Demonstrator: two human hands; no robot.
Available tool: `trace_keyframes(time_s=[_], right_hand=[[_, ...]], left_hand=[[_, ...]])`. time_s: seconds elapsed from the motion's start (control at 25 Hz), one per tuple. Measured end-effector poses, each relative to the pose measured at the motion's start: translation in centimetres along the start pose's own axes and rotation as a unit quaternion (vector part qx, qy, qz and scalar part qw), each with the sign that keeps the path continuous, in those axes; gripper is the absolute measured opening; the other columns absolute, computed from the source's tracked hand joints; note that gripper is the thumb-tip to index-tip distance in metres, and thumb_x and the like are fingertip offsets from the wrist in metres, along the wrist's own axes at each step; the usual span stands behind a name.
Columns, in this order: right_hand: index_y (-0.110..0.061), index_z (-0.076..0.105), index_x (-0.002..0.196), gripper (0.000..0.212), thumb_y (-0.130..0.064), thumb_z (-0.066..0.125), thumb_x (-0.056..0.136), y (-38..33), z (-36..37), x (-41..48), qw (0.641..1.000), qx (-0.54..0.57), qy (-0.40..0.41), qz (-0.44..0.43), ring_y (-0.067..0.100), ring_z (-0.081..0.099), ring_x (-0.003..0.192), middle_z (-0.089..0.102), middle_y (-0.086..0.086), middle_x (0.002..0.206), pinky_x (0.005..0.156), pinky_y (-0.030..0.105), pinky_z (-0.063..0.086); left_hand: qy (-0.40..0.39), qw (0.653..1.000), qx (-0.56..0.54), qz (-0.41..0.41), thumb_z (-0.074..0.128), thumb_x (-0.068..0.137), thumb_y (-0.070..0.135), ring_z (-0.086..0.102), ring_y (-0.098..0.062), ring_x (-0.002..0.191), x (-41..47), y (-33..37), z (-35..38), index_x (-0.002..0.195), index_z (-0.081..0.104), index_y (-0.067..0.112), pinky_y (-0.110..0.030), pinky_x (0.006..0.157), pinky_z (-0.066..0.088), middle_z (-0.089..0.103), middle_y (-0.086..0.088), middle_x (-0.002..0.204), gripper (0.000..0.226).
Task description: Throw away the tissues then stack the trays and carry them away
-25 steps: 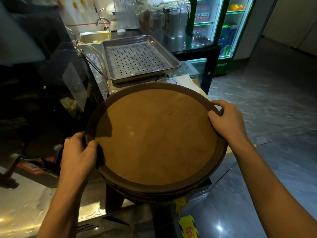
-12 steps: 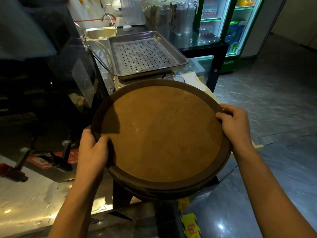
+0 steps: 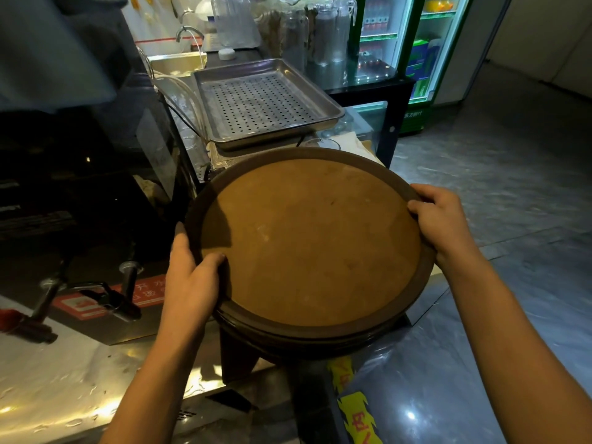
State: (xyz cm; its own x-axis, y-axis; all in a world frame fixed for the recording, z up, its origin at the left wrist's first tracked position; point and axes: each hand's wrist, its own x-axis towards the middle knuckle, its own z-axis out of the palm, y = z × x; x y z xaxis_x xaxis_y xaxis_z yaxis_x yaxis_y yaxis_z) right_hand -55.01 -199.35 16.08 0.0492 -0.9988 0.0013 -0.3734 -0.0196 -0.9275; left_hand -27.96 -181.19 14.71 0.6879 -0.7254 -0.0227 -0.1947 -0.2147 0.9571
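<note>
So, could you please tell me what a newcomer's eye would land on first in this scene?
The stack of round brown trays fills the middle of the view, with the left hand and right hand each closing a grip on opposite rims. Just behind it sits a perforated steel tray on the counter. To the upper right, a drinks fridge glows green against the dim room.

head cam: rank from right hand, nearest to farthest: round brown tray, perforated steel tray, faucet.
1. Round brown tray: right hand grips its right rim.
2. Perforated steel tray: beyond the brown tray, ahead-left.
3. Faucet: far back left, over the sink.
</note>
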Motion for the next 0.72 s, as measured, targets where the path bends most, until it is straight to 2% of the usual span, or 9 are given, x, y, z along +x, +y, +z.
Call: trace_keyframes(time_s=[0.12,0.2,0.28,0.32,0.36,0.52,0.6,0.72], right_hand=[[-0.032,0.062,0.094,0.037,-0.001,0.042,0.098,0.0,0.2,-0.9,1.000,0.016,0.001,0.004,0.021,0.064,0.092,0.066,-0.002,0.095,0.081,0.038,0.053],[-0.029,0.064,0.102,0.035,-0.002,0.043,0.097,0.1,0.1,-2.1,0.999,0.030,0.019,0.015,0.021,0.065,0.097,0.066,-0.001,0.100,0.085,0.040,0.054],[-0.023,0.064,0.114,0.035,-0.001,0.044,0.095,0.2,0.2,-3.0,0.998,0.041,0.033,0.023,0.021,0.065,0.100,0.067,0.001,0.108,0.087,0.038,0.054],[-0.021,0.064,0.118,0.035,-0.002,0.045,0.095,0.2,0.3,-4.2,0.997,0.039,0.054,0.027,0.020,0.064,0.102,0.067,0.002,0.110,0.087,0.036,0.054],[-0.019,0.063,0.121,0.035,-0.003,0.045,0.095,0.2,0.4,-4.8,0.997,0.032,0.062,0.030,0.020,0.064,0.102,0.066,0.002,0.112,0.087,0.034,0.053],[-0.014,0.053,0.136,0.040,-0.007,0.046,0.097,-0.6,1.6,-10.0,0.992,-0.019,0.121,0.043,0.017,0.058,0.102,0.060,-0.001,0.119,0.090,0.033,0.049],[-0.013,0.047,0.142,0.043,-0.010,0.047,0.099,-1.4,3.2,-13.4,0.986,-0.015,0.156,0.052,0.015,0.054,0.107,0.056,-0.002,0.121,0.094,0.030,0.045],[-0.011,0.050,0.139,0.039,-0.011,0.046,0.101,-2.9,5.7,-18.7,0.977,0.003,0.205,0.055,0.015,0.055,0.108,0.061,-0.005,0.114,0.091,0.029,0.044]], left_hand=[[-0.003,0.999,0.019,0.029,0.055,0.080,0.029,0.047,-0.025,0.125,0.0,0.0,-0.3,0.144,0.031,0.032,-0.052,0.102,0.044,0.048,-0.001,0.136,0.068],[-0.025,0.998,0.038,0.049,0.055,0.080,0.032,0.052,-0.025,0.116,0.2,-0.2,-0.7,0.129,0.039,0.035,-0.050,0.096,0.049,0.052,-0.002,0.126,0.051],[-0.036,0.994,0.067,0.082,0.058,0.088,0.026,0.051,-0.021,0.107,0.5,-0.5,-0.9,0.127,0.042,0.021,-0.032,0.086,0.050,0.049,-0.004,0.119,0.042],[-0.054,0.988,0.096,0.105,0.059,0.091,0.021,0.048,-0.020,0.103,0.5,-0.5,-1.2,0.127,0.043,0.013,-0.023,0.079,0.045,0.046,-0.005,0.115,0.040],[-0.059,0.983,0.122,0.122,0.058,0.092,0.019,0.046,-0.021,0.102,0.5,-0.6,-1.3,0.127,0.043,0.007,-0.022,0.075,0.040,0.044,-0.007,0.114,0.040],[-0.150,0.962,0.137,0.183,0.060,0.091,0.028,0.039,-0.028,0.118,1.1,-1.0,-3.1,0.137,0.035,0.007,-0.032,0.091,0.032,0.045,-0.017,0.126,0.057],[-0.199,0.951,0.113,0.210,0.059,0.093,0.030,0.037,-0.024,0.120,1.4,-1.1,-4.6,0.142,0.032,0.012,-0.029,0.093,0.031,0.044,-0.011,0.130,0.059],[-0.262,0.934,0.075,0.230,0.056,0.096,0.031,0.034,-0.021,0.134,1.6,-0.9,-6.8,0.155,0.016,0.012,-0.021,0.099,0.024,0.036,-0.006,0.144,0.074]])
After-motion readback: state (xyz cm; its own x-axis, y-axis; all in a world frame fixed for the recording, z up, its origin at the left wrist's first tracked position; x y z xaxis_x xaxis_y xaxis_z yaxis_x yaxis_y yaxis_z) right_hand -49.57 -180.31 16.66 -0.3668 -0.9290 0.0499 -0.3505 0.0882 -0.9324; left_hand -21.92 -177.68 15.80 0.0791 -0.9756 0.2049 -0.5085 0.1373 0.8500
